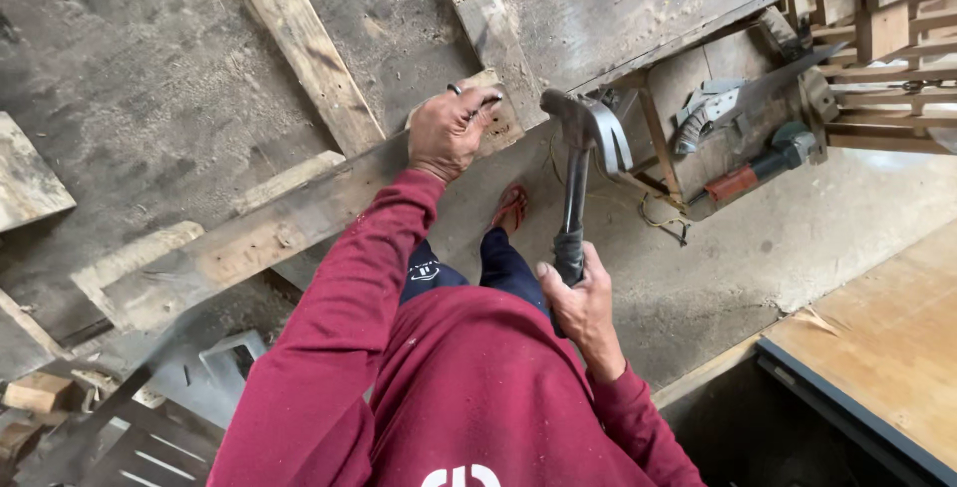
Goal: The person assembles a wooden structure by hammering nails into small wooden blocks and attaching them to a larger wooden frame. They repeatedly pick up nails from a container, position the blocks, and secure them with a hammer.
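Both hands are busy at the edge of a worn grey tabletop (pixel 150 78): the left hand (pixel 449 133) is pressed down with curled fingers on the end of a long weathered plank (pixel 269 233), and the right hand (pixel 578 303) is wrapped in a closed fist around the dark grip of a claw hammer (pixel 576 163), whose steel head stands raised just beside the plank's end, apart from the wood. That plank lies slantwise across the tabletop's near edge, its far end under the left palm and its other end running down toward the lower left; it looks stiff, dry and fairly heavy, rough enough to splinter, so flat pressure near the end seems the sound way to steady it. A second pale board (pixel 299 43) lies higher up on the tabletop, well apart from the hands. At the right, an orange-brown panel (pixel 887 347) with a dark rim fills the lower corner. Beyond the hammer, a hand saw (pixel 748 98) with a grey handle rests in a wooden frame, with an orange-handled tool (pixel 748 173) just below it. The hammer itself looks top-heavy, with a smooth metal shaft, so the rubbery grip low on the handle is the natural hold. Between the arms, a sandalled foot (pixel 510 206) shows on the concrete floor (pixel 758 248)
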